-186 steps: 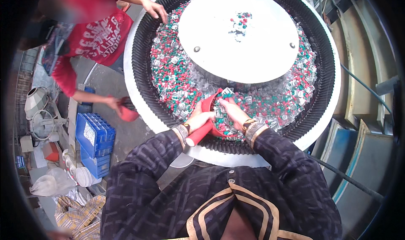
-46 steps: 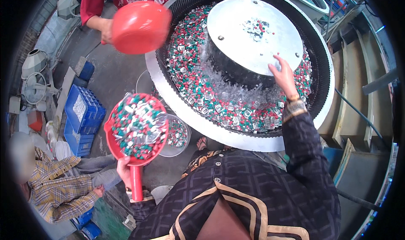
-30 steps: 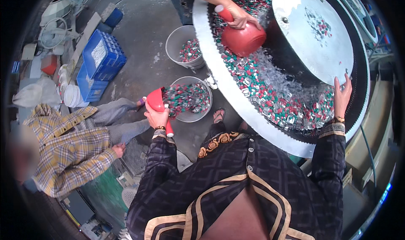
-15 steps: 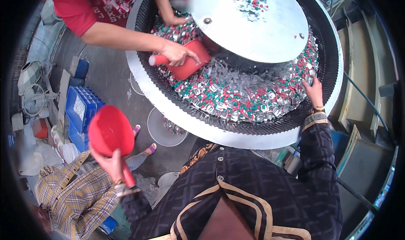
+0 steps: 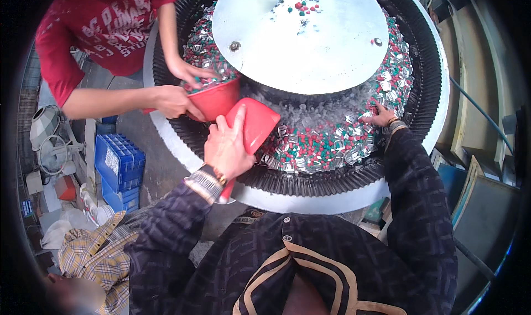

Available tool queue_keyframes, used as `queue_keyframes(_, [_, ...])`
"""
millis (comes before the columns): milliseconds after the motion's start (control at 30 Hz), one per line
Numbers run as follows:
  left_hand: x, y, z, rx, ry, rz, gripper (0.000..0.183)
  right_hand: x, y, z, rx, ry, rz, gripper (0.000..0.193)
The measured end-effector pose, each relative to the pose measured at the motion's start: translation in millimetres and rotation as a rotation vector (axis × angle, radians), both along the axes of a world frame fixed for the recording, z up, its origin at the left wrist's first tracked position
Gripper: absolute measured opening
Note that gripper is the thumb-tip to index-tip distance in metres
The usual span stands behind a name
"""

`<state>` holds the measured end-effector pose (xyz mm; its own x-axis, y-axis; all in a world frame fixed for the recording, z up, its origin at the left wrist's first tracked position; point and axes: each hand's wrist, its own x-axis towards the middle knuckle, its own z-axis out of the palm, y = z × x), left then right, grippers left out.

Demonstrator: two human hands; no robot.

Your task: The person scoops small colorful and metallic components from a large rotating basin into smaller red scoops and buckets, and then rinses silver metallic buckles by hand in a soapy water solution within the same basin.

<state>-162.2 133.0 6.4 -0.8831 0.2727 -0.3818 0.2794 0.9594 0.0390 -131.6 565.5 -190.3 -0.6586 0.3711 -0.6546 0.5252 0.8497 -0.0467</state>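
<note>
My left hand point(image 5: 228, 152) grips a red plastic scoop point(image 5: 261, 126), its mouth turned down into the round ribbed black tub point(image 5: 321, 189). Small red and green pellets and shiny metal pieces point(image 5: 326, 143) lie in a ring in that tub. At the right of the ring my right hand point(image 5: 379, 116) rests on the pieces with its fingers spread, holding nothing. Close to my scoop, a co-worker in a red shirt holds another red scoop point(image 5: 217, 100) filled with pieces, one hand lying over its load.
A round pale metal cover point(image 5: 298, 52) fills the tub's centre, with a few pellets on top. Blue crates point(image 5: 124, 163) stand on the floor at left. Lower left is a person in a plaid shirt point(image 5: 99, 246). Curved panels point(image 5: 481, 82) stand at right.
My left hand has swung the scoop from the left into the tub. My right hand has moved left over the pieces. The co-worker's scoop has shifted left and is now full.
</note>
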Motion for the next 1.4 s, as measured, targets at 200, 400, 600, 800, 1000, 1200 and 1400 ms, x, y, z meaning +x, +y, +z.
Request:
queue_keyframes(200, [-24, 2, -79, 0.017, -0.079, -0.033, 0.112, 12, -33, -20, -0.479, -0.035, -0.314, 0.116])
queue_keyframes(400, [-18, 28, -100, 0.087, -0.252, 0.006, 0.112, 23, -117, -12, -0.800, -0.015, -0.599, 0.109])
queue_keyframes(600, [-19, 41, -110, 0.283, -0.395, 0.248, 0.114, 26, -202, -61, -0.767, 0.092, -0.768, 0.100])
queue_keyframes(800, [-27, 12, -160, 0.611, -0.500, 0.350, 0.110, -17, -290, 25, -1.011, 0.252, -0.784, 0.072])
queue_keyframes(1000, [-26, -14, -113, 0.953, -0.698, 0.504, 0.085, -15, -283, 73, -1.606, 0.134, -1.011, 0.030])
queue_keyframes(1200, [-2, -41, -57, 1.263, -0.749, 0.540, 0.078, 5, -284, 179, -1.491, 0.323, -0.570, 0.077])
queue_keyframes(1400, [34, -63, -11, 1.651, -0.808, 0.651, 0.073, 28, -270, 269, -1.377, 0.454, -0.357, 0.062])
